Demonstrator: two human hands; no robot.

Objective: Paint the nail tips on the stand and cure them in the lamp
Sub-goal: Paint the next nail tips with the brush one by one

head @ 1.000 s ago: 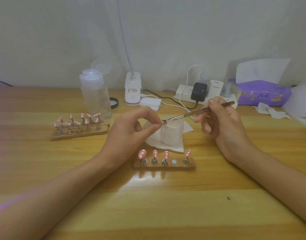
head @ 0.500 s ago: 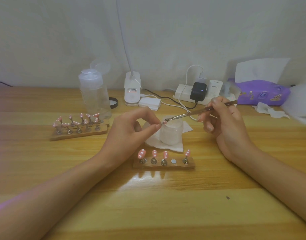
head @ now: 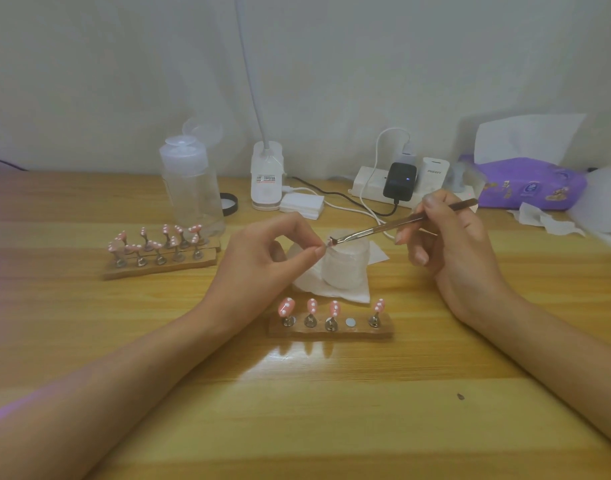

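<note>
Steel tool (head: 401, 226) in my right hand (head: 459, 244) has barely shifted this past second. Its tip stays on the small nail tip (head: 329, 242) pinched between my left hand's (head: 262, 258) thumb and forefinger, so I judge the detailing unfinished. Right fingers curl round the shaft. The nail tip pokes out at three o'clock of my left fingertips (head: 318, 251), over the white jar (head: 345, 271); the stand (head: 331, 333), one slot bare, lies at six.

Seeing a clear bottle (head: 191, 192) standing upright at eleven o'clock on the wooden table (head: 297, 427), flip cap open, with a black ring (head: 230, 204) lying just at its three o'clock. Finding a power strip (head: 368, 187) at one o'clock carrying a black charger (head: 400, 181) (small light glowing) and a white adapter (head: 435, 174). Spotting a purple tissue pack (head: 532, 185) lying at two o'clock, one sheet sticking up.
</note>
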